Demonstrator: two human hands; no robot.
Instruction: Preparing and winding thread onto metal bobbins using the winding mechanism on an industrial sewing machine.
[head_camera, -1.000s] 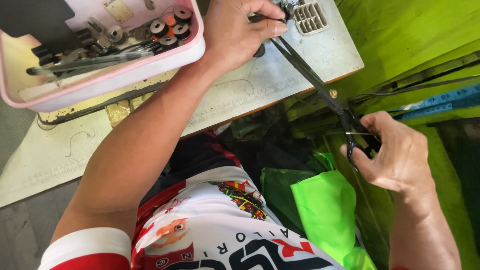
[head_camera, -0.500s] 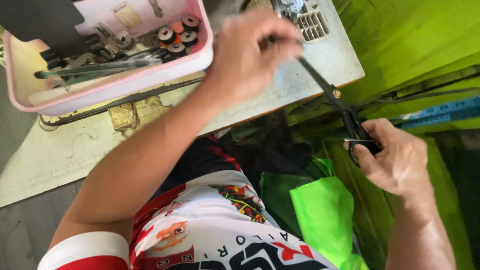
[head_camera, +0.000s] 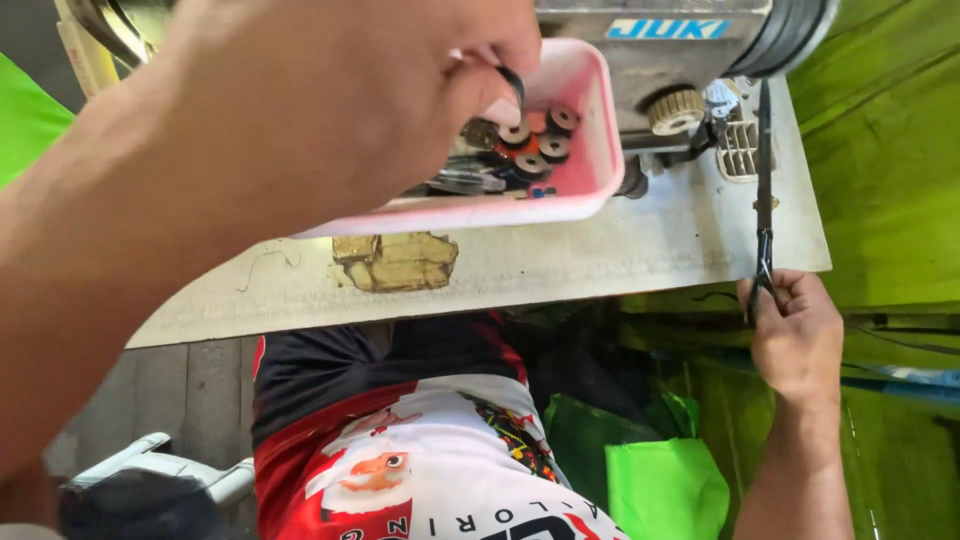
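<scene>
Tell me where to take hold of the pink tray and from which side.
Judging by its pose, grip the pink tray by its right-hand rim, coming from the right. That wall stands bare over the table top, while the left hand covers the tray's left part and the sewing machine blocks the far side.

Your left hand (head_camera: 330, 100) now fills the near foreground, raised close to the camera over the pink tray (head_camera: 590, 150), no longer at the scissors' tips. Your right hand (head_camera: 795, 335) now holds the scissors (head_camera: 765, 190) pointing straight up the table edge (head_camera: 640, 255), not slanted leftward.
</scene>
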